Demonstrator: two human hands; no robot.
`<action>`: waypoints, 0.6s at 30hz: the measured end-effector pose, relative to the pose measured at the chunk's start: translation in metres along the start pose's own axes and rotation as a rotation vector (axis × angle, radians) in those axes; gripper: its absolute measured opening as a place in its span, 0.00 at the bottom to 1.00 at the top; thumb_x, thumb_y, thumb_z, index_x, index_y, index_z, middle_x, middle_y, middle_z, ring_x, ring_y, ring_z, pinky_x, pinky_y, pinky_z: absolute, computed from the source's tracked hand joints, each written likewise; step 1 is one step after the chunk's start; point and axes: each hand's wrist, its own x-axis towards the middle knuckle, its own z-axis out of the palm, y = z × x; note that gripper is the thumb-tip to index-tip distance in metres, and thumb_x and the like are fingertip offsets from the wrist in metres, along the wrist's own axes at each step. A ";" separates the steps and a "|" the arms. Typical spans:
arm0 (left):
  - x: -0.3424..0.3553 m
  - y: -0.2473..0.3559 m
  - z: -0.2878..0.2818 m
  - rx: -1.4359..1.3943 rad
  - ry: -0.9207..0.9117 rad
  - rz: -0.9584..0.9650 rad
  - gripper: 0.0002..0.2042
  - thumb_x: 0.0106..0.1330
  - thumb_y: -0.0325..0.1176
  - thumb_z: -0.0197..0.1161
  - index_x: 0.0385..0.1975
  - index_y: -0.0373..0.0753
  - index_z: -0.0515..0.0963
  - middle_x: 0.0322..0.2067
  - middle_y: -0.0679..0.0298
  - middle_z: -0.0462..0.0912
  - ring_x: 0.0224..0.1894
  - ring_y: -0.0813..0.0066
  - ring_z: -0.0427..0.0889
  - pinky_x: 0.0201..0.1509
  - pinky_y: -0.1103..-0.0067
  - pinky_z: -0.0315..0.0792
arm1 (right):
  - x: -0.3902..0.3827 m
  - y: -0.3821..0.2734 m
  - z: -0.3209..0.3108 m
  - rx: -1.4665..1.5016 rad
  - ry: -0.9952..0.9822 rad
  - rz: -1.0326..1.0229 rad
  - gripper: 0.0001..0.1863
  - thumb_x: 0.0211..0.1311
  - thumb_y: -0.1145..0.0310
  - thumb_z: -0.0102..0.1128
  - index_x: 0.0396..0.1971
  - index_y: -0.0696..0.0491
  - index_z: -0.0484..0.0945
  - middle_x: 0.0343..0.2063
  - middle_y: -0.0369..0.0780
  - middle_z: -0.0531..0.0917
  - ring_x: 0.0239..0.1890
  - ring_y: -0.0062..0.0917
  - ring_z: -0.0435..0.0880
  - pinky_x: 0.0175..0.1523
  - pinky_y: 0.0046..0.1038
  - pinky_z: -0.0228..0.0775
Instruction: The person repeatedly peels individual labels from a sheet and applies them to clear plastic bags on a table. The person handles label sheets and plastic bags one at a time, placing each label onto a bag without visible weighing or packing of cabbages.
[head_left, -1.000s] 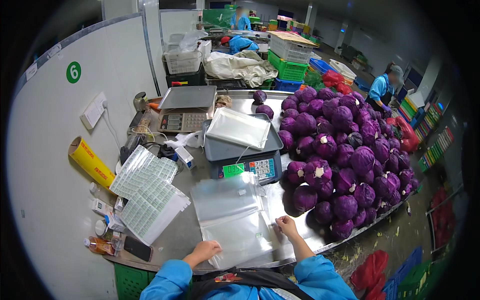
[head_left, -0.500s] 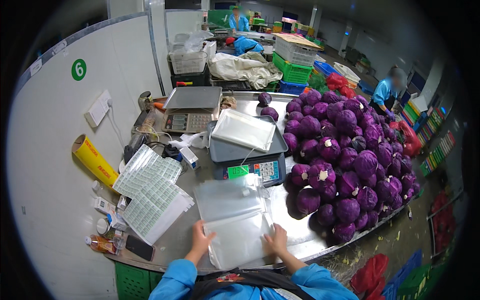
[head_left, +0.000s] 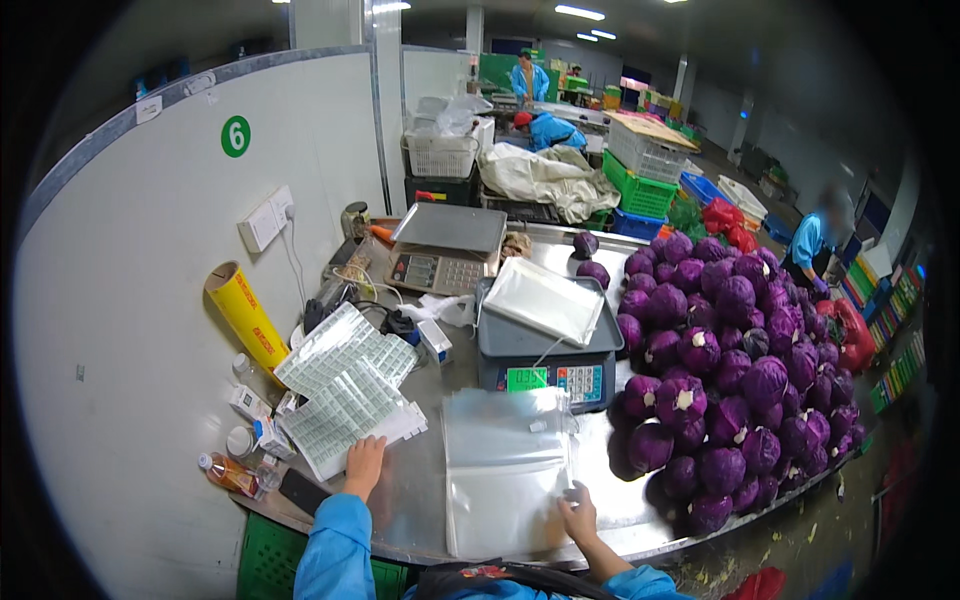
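Note:
My left hand [head_left: 365, 464] reaches onto the lower edge of the overlapping label sheets [head_left: 350, 410], fingers apart. My right hand [head_left: 577, 513] rests at the right edge of a clear plastic bag stack [head_left: 505, 505], fingers slightly bent and apart. Just beyond the bags stands a grey digital scale [head_left: 488, 343], display lit green, with another pack of clear bags [head_left: 545, 298] on its pan. A large pile of red cabbages [head_left: 740, 385] fills the right side of the steel table [head_left: 415, 520].
A second scale [head_left: 445, 230], yellow tube [head_left: 245, 320], bottle [head_left: 222, 473] and phone [head_left: 300, 488] line the left, beside a white partition [head_left: 130, 300]. Crates [head_left: 640, 190] are stacked behind. Co-workers in blue work at the back [head_left: 550, 128] and right [head_left: 808, 240].
My left hand has left the bag stack and moved left and up onto the label sheets. My right hand stays by the bags' right edge. The view has tilted up and turned left.

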 end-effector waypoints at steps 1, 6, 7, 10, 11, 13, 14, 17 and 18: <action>0.001 -0.006 0.000 -0.030 0.088 0.063 0.15 0.54 0.27 0.48 0.42 0.45 0.71 0.29 0.66 0.74 0.34 0.70 0.72 0.40 0.72 0.62 | 0.002 -0.012 -0.001 0.049 -0.033 0.018 0.23 0.49 0.69 0.58 0.46 0.58 0.66 0.33 0.43 0.79 0.33 0.28 0.78 0.38 0.26 0.70; 0.026 0.023 -0.122 -0.192 0.202 0.267 0.14 0.49 0.24 0.51 0.36 0.45 0.75 0.19 0.68 0.72 0.27 0.71 0.73 0.38 0.75 0.62 | 0.007 -0.087 -0.017 0.071 -0.180 -0.158 0.16 0.53 0.69 0.57 0.41 0.57 0.71 0.28 0.42 0.80 0.29 0.23 0.79 0.34 0.23 0.70; 0.026 0.036 -0.154 -0.204 0.173 0.331 0.14 0.48 0.23 0.52 0.35 0.45 0.75 0.18 0.68 0.72 0.27 0.72 0.73 0.37 0.76 0.62 | 0.005 -0.121 -0.027 0.010 -0.199 -0.296 0.16 0.52 0.68 0.57 0.41 0.58 0.71 0.31 0.43 0.79 0.32 0.27 0.78 0.37 0.25 0.69; 0.029 0.073 -0.206 -0.333 0.088 0.485 0.13 0.48 0.25 0.54 0.33 0.49 0.77 0.17 0.70 0.72 0.23 0.71 0.72 0.34 0.76 0.62 | 0.020 -0.184 -0.041 -0.310 -0.264 -0.781 0.25 0.51 0.58 0.58 0.45 0.55 0.66 0.38 0.44 0.74 0.40 0.38 0.73 0.44 0.33 0.66; 0.028 0.079 -0.213 -0.339 0.090 0.541 0.13 0.48 0.25 0.54 0.33 0.49 0.77 0.17 0.70 0.72 0.23 0.71 0.71 0.34 0.76 0.62 | 0.023 -0.203 -0.041 -0.371 -0.346 -0.795 0.25 0.50 0.55 0.57 0.44 0.55 0.67 0.37 0.45 0.75 0.40 0.38 0.73 0.43 0.34 0.66; 0.027 0.086 -0.226 -0.332 0.104 0.648 0.14 0.46 0.25 0.55 0.34 0.49 0.77 0.17 0.70 0.71 0.22 0.72 0.71 0.35 0.77 0.62 | 0.027 -0.229 -0.038 -0.480 -0.504 -0.839 0.26 0.50 0.51 0.55 0.43 0.55 0.67 0.35 0.45 0.76 0.39 0.39 0.74 0.41 0.35 0.66; 0.026 0.090 -0.233 -0.333 0.109 0.667 0.14 0.46 0.25 0.55 0.34 0.49 0.77 0.17 0.71 0.71 0.22 0.73 0.71 0.35 0.77 0.62 | 0.031 -0.231 -0.034 -0.531 -0.546 -0.805 0.26 0.51 0.46 0.50 0.39 0.54 0.68 0.32 0.45 0.77 0.36 0.41 0.75 0.39 0.36 0.66; 0.024 0.096 -0.247 -0.336 0.128 0.707 0.15 0.47 0.25 0.54 0.34 0.50 0.77 0.17 0.71 0.70 0.22 0.75 0.71 0.36 0.77 0.62 | 0.036 -0.244 -0.036 -0.586 -0.811 -0.545 0.24 0.53 0.45 0.48 0.36 0.53 0.68 0.27 0.46 0.77 0.32 0.42 0.76 0.35 0.37 0.67; 0.023 0.097 -0.248 -0.339 0.139 0.712 0.14 0.47 0.25 0.54 0.35 0.50 0.77 0.17 0.72 0.70 0.22 0.76 0.71 0.36 0.77 0.62 | 0.037 -0.237 -0.035 -0.531 -0.811 -0.598 0.24 0.55 0.44 0.45 0.35 0.52 0.67 0.22 0.45 0.77 0.27 0.43 0.76 0.31 0.37 0.66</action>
